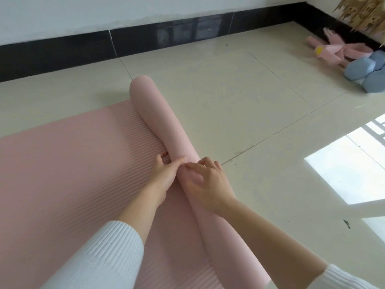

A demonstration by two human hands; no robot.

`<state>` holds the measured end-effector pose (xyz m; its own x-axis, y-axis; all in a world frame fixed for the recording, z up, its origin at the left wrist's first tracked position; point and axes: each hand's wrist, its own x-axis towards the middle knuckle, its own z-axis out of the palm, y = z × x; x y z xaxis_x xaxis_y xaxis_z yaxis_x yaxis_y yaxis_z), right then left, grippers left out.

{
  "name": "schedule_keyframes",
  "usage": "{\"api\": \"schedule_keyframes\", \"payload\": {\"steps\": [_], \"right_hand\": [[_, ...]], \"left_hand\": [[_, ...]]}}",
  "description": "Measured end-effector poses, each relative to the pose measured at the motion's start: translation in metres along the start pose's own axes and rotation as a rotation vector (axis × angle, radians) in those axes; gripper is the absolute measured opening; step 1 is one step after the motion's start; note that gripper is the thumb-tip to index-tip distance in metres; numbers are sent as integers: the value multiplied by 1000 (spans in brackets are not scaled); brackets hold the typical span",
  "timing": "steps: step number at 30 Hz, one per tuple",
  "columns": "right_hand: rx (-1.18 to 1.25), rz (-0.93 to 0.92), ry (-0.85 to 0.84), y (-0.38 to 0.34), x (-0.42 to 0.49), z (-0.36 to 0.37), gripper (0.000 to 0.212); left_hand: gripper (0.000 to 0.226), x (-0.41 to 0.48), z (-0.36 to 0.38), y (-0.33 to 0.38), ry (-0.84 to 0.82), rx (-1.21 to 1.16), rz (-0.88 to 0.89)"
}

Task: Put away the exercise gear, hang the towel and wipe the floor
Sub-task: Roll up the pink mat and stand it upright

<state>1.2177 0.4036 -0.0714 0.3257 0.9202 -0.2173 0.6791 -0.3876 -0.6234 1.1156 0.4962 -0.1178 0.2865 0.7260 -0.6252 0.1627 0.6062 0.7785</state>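
Note:
A pink exercise mat (62, 174) lies ribbed side up on the tiled floor, its right end wound into a long smooth roll (158, 126). My left hand (164, 174) grips the roll from its left side, thumb on top and fingers tucked under where the roll meets the flat part. My right hand (208, 182) rests on top of the roll just beside it, fingers curved over the surface. Both sleeves are white.
Blue dumbbells (362, 69) lie on the floor at the far right, with a pink strap and a small pink roll (337, 49) beside them. A black skirting board (145, 38) runs along the white wall. Something of pale wood (362, 13) stands in the corner.

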Motion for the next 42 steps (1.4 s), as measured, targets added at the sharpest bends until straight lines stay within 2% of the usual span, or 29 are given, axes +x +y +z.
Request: {"api": "schedule_keyframes", "payload": {"steps": [3,5,8,10,12,15,18,21,23,26,28,31,34,38,41,42], "right_hand": [[233,68,33,-2,7,-10,36],[275,155,46,3,13,-17,50],[334,340,-20,6,17,-20,70],[314,374,-78,4,17,-19,67],[284,356,-96,3,17,-18,62],[213,313,-96,0,16,-15,61],[187,279,-131,-5,13,-15,58],[275,250,-181,-11,11,-12,45],[373,244,-181,-17,11,-7,28],[422,251,-137,-23,11,-1,12],[485,275,-139,-26,12,1,22],[548,328,-169,-31,10,5,49],[451,345,-237,-46,7,16,60],[210,208,-231,-70,0,29,49],[363,165,-241,-84,-5,35,22],[423,160,-251,-89,-6,38,20]], "left_hand": [[61,2,1,5,-9,-46,-10],[52,1,6,5,-12,-90,-25],[42,-3,12,3,35,-100,-49],[40,-3,9,4,64,-63,-49],[48,-4,2,10,52,7,-64],[70,-4,-14,18,69,327,-39],[94,-8,-29,28,177,760,168],[80,-17,-47,33,147,1116,497],[67,-20,-61,34,73,1263,570],[61,-24,-78,35,6,1216,519],[52,-28,-88,34,8,1170,464],[43,-37,-102,35,57,1126,422],[53,-49,-113,32,91,1106,350],[72,-62,-127,26,116,1002,223],[79,-63,-148,21,126,936,126],[79,-64,-155,20,121,919,94]]}}
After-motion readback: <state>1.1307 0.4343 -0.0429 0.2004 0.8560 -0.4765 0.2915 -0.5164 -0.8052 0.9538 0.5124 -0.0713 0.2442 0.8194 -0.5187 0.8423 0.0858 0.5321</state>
